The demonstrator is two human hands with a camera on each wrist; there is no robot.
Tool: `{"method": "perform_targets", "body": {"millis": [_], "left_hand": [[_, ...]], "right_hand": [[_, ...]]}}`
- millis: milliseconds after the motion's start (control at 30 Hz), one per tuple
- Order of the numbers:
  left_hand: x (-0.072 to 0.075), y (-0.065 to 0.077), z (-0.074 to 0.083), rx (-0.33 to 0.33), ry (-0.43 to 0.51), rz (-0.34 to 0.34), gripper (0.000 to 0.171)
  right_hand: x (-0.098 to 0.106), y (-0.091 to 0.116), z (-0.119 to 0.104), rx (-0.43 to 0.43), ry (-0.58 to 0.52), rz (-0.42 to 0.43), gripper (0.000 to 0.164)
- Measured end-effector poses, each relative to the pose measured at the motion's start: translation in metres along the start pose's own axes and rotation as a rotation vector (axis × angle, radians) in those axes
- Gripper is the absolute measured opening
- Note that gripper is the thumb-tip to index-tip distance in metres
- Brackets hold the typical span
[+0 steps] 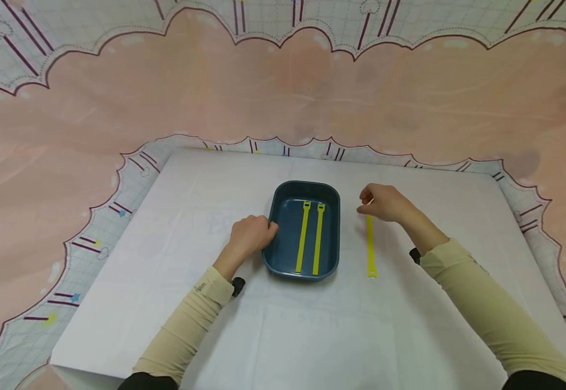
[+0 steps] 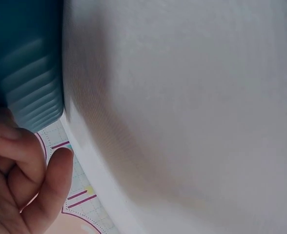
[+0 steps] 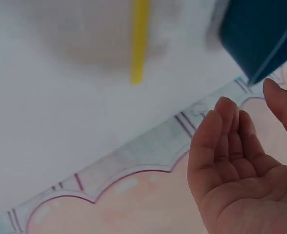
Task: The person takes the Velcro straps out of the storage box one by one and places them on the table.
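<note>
A dark blue tray (image 1: 304, 189) stands on the white table, with two yellow slotted cable straps (image 1: 302, 238) lying lengthwise inside it. My left hand (image 1: 251, 235) holds the tray's left rim, and the curled fingers (image 2: 24, 151) show against its ribbed outer wall in the left wrist view. Right of the tray, a third yellow strap (image 1: 370, 249) lies on the table, its notched end toward me. Over its far end is my right hand (image 1: 382, 203), which hides that part in the head view. In the right wrist view, thumb and fingers (image 3: 207, 141) are apart with nothing between them.
The white tabletop (image 1: 175, 271) has a straight far edge. A patterned cloth (image 1: 283, 92) in peach and pale blue with scalloped lines surrounds it. Both wrists carry a small black device (image 1: 238, 286) on a strap.
</note>
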State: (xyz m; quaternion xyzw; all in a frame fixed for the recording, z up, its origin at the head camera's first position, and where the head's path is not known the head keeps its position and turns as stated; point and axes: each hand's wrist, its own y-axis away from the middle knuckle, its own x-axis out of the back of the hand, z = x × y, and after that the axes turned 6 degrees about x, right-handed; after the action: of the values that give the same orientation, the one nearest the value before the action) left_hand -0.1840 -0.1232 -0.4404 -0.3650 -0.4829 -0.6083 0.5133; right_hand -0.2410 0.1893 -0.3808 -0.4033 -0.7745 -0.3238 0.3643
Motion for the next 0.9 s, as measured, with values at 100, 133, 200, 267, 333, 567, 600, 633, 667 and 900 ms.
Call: {"method": "perform_targets", "body": {"millis": [100,133,200,267,333,567,600,633,667,900], "left_hand": [[0.0,0.0,0.0,0.003,0.002,-0.001,0.042],[0.0,0.0,0.0,0.004,0.003,-0.001,0.042],[0.0,0.0,0.0,0.008,0.001,0.0,0.042],[0.0,0.0,0.0,0.01,0.001,0.002,0.042],[-0.001,0.0,0.0,0.009,-0.001,0.003,0.042],[-0.002,0.002,0.0,0.0,-0.002,0.015,0.043],[-0.002,0.002,0.0,0.0,0.0,0.017,0.043],[-0.002,0.002,0.0,-0.001,0.003,0.019,0.043],[-0.002,0.002,0.0,-0.002,0.006,0.021,0.043],[0.0,0.003,0.0,-0.001,0.005,0.018,0.043]], "right_hand": [[0.002,-0.006,-0.01,0.045,-0.017,0.011,0.04],[0.001,-0.009,-0.013,0.066,-0.021,0.016,0.04],[0.0,-0.013,-0.019,0.108,-0.03,0.021,0.041],[-0.003,-0.017,-0.025,0.164,-0.039,0.023,0.044],[-0.006,-0.021,-0.03,0.218,-0.046,0.019,0.046],[-0.014,-0.035,-0.04,0.364,-0.052,-0.031,0.05],[-0.015,-0.037,-0.041,0.378,-0.05,-0.04,0.051],[-0.015,-0.039,-0.042,0.391,-0.049,-0.049,0.051],[-0.016,-0.04,-0.043,0.406,-0.046,-0.058,0.052],[-0.024,-0.048,-0.047,0.501,0.053,-0.149,0.065]]}}
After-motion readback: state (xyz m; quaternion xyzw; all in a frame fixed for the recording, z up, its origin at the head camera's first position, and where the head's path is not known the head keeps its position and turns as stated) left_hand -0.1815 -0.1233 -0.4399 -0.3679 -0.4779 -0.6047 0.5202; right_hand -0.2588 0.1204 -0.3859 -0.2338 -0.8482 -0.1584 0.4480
